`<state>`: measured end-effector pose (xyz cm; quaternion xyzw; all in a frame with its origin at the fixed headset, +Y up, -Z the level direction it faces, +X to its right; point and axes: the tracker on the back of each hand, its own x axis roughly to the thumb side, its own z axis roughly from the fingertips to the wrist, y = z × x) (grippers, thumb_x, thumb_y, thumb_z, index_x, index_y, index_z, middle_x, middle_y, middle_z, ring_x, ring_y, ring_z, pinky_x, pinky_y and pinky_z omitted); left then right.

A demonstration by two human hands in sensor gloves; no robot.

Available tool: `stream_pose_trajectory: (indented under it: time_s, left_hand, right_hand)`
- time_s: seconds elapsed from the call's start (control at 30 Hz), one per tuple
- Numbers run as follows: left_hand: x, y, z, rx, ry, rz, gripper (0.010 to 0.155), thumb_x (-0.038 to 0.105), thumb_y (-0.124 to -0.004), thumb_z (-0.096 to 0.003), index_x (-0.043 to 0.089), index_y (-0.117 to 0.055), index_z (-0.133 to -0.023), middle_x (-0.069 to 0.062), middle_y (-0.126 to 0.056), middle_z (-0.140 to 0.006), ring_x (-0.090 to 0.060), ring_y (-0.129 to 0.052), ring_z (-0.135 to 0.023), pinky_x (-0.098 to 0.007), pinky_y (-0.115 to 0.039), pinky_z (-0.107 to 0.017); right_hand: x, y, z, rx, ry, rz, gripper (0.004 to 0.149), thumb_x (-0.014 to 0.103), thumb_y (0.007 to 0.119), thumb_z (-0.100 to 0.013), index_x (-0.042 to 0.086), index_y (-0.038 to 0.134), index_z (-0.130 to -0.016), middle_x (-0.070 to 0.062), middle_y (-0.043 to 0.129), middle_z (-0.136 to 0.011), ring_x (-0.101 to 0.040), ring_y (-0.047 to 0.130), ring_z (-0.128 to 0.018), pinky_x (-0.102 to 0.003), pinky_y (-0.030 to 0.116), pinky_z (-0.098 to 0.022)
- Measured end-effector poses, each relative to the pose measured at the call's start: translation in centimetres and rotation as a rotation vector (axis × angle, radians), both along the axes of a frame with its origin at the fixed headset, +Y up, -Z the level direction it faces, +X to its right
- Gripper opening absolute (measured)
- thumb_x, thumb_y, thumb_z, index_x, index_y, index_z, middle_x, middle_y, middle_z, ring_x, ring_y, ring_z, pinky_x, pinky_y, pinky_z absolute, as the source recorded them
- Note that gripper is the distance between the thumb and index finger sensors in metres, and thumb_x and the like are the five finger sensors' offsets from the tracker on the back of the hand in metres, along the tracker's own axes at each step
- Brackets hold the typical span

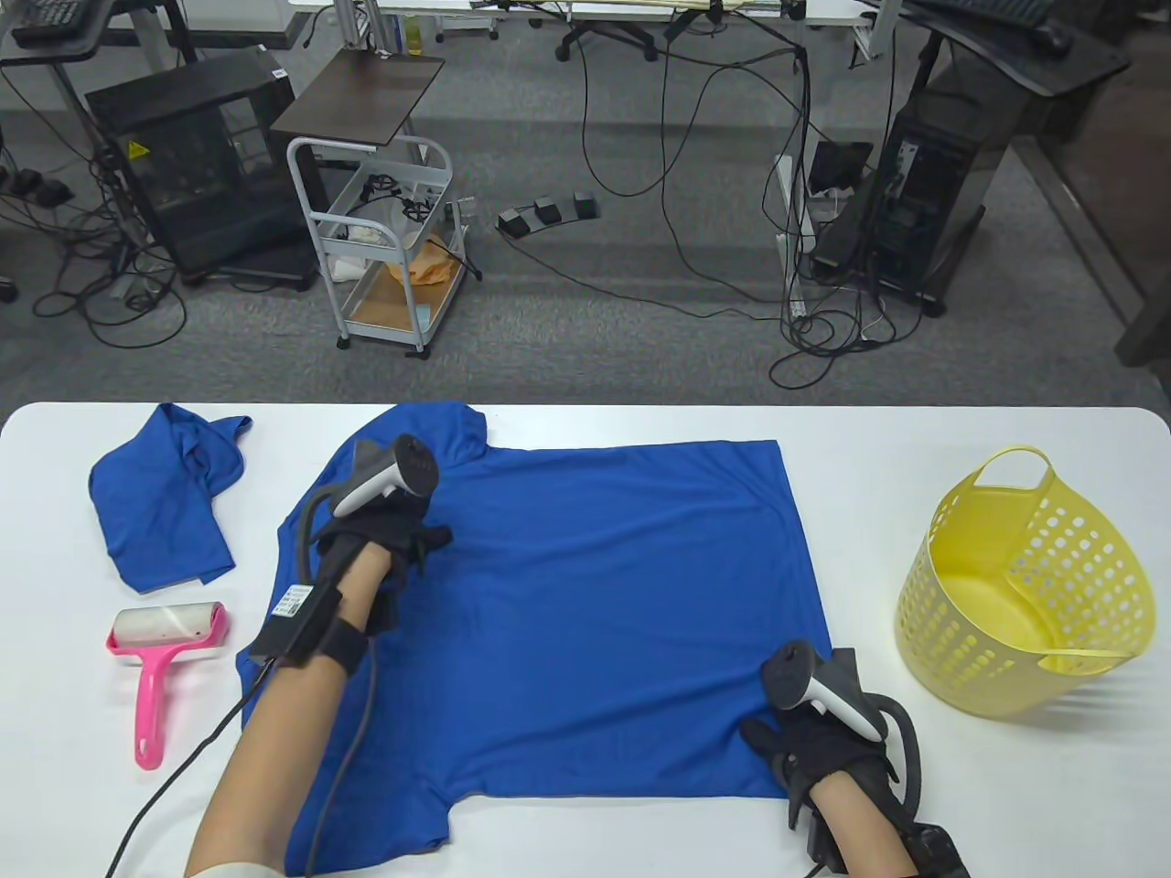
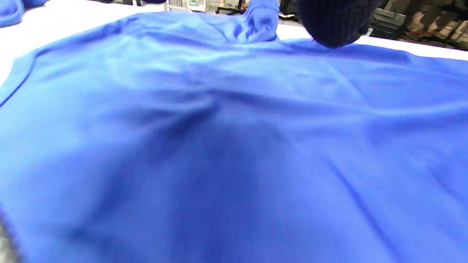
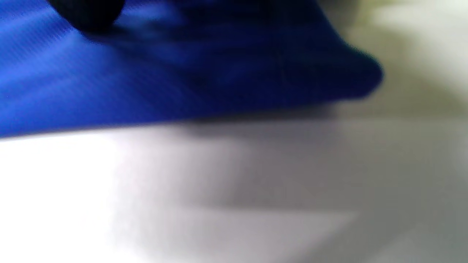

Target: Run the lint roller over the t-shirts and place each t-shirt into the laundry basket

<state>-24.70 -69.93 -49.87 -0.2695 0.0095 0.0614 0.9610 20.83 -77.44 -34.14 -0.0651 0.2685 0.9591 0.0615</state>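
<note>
Your big royal-blue t-shirt [image 1: 585, 604] lies spread flat across the middle of the table view, not yet rolled as far as you can judge. At right the yellow perforated plastic laundry basket [image 1: 1025, 585] leans toward you, empty, so no shirt is in. A second crumpled blue t-shirt [image 1: 165, 498] waits upper left. The pink-handled lint roller [image 1: 160, 645] lies untouched at left. Your left hand [image 1: 384, 540] rests on the collar end; your right hand [image 1: 814, 741] presses the hem corner. Whether either hand's fingers pinch cloth, I cannot tell.
</note>
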Motion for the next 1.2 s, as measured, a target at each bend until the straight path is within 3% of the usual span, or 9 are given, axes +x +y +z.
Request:
stream_pose_trajectory:
  time_s: [0.1,0.23,0.37,0.5,0.6,0.63,0.77,1.07,1.2]
  left_hand:
    - [-0.5,-2.3,4.4,-0.082,0.004,0.023,0.083,0.059,-0.066,-0.0507,0.031,-0.017,-0.112,-0.011,-0.02,-0.118,-0.051,-0.032,-0.11,-0.07,-0.045,-0.073]
    - [-0.8,-6.2,8.3,-0.207,0.003,-0.062,0.085,0.063,-0.063,-0.0499,0.036,-0.008,-0.11,-0.01,-0.005,-0.115,-0.054,-0.013,-0.106,-0.076,-0.039,-0.069]
    - [-1.6,-7.4,9.2,-0.162,0.021,-0.05,0.085,0.067,-0.057,-0.0476,0.042,0.0,-0.106,-0.003,0.005,-0.112,-0.051,-0.001,-0.103,-0.076,-0.032,-0.068]
    - [-1.8,-7.7,9.8,-0.172,0.062,-0.013,0.083,0.066,-0.056,-0.0475,0.045,0.0,-0.104,-0.001,0.009,-0.111,-0.049,0.004,-0.102,-0.076,-0.026,-0.067]
    - [-1.9,-7.9,10.0,-0.169,0.07,-0.01,0.083,0.066,-0.055,-0.0474,0.045,0.001,-0.104,0.0,0.01,-0.111,-0.049,0.004,-0.102,-0.075,-0.026,-0.067]
    - [-1.9,-7.9,10.0,-0.169,0.074,-0.01,0.082,0.066,-0.055,-0.0472,0.045,0.001,-0.104,0.0,0.01,-0.111,-0.048,0.005,-0.101,-0.075,-0.025,-0.067]
    - [-1.7,-7.9,10.0,-0.181,0.082,-0.026,0.082,0.066,-0.054,-0.0469,0.045,0.002,-0.103,0.001,0.01,-0.111,-0.048,0.005,-0.101,-0.075,-0.027,-0.067]
    - [-1.6,-7.9,10.1,-0.182,0.09,-0.031,0.082,0.066,-0.054,-0.0467,0.045,0.002,-0.103,0.001,0.01,-0.111,-0.048,0.004,-0.102,-0.074,-0.027,-0.068]
    - [-1.7,-8.0,10.0,-0.196,0.08,-0.017,0.082,0.066,-0.053,-0.0473,0.045,0.004,-0.103,0.001,0.012,-0.11,-0.049,0.007,-0.101,-0.075,-0.024,-0.068]
  right_hand:
    - [-0.6,1.7,-1.1,0.115,-0.053,-0.017,0.068,0.058,0.057,-0.051,0.029,0.031,-0.106,-0.008,0.027,-0.117,-0.043,0.033,-0.103,-0.064,0.043,-0.071]
    - [-2.2,4.1,-5.4,0.218,-0.082,-0.123,0.067,0.054,0.061,-0.051,0.033,0.028,-0.106,-0.002,0.019,-0.118,-0.041,0.025,-0.105,-0.066,0.04,-0.071]
    - [-3.9,4.4,-11.4,0.161,-0.09,-0.039,0.069,0.059,0.058,-0.05,0.038,0.021,-0.105,0.003,0.008,-0.118,-0.038,0.012,-0.105,-0.066,0.034,-0.074]
    - [-3.4,2.0,-15.3,0.065,-0.16,0.016,0.071,0.061,0.055,-0.049,0.041,0.015,-0.104,0.004,0.002,-0.116,-0.037,0.004,-0.104,-0.067,0.028,-0.073]
    - [-2.2,-0.2,-15.4,-0.058,-0.207,0.061,0.069,0.06,0.054,-0.048,0.042,0.015,-0.102,0.0,0.003,-0.116,-0.039,0.011,-0.104,-0.068,0.03,-0.071]
    - [-1.8,-0.4,-15.2,-0.078,-0.203,0.072,0.069,0.065,0.047,-0.047,0.045,0.006,-0.099,0.003,-0.005,-0.112,-0.036,0.004,-0.102,-0.068,0.028,-0.071]
    - [-0.8,-0.2,-13.5,-0.02,-0.288,0.089,0.07,0.065,0.05,-0.047,0.04,0.014,-0.101,-0.001,0.005,-0.114,-0.037,0.015,-0.103,-0.068,0.034,-0.07]
    - [-1.1,-0.4,-13.4,-0.013,-0.244,0.065,0.071,0.064,0.048,-0.048,0.038,0.01,-0.102,-0.003,0.002,-0.114,-0.04,0.012,-0.103,-0.068,0.03,-0.071]
    - [-1.5,0.8,-11.0,0.045,-0.134,0.02,0.07,0.063,0.05,-0.048,0.036,0.016,-0.103,-0.005,0.007,-0.115,-0.039,0.016,-0.103,-0.068,0.033,-0.07]
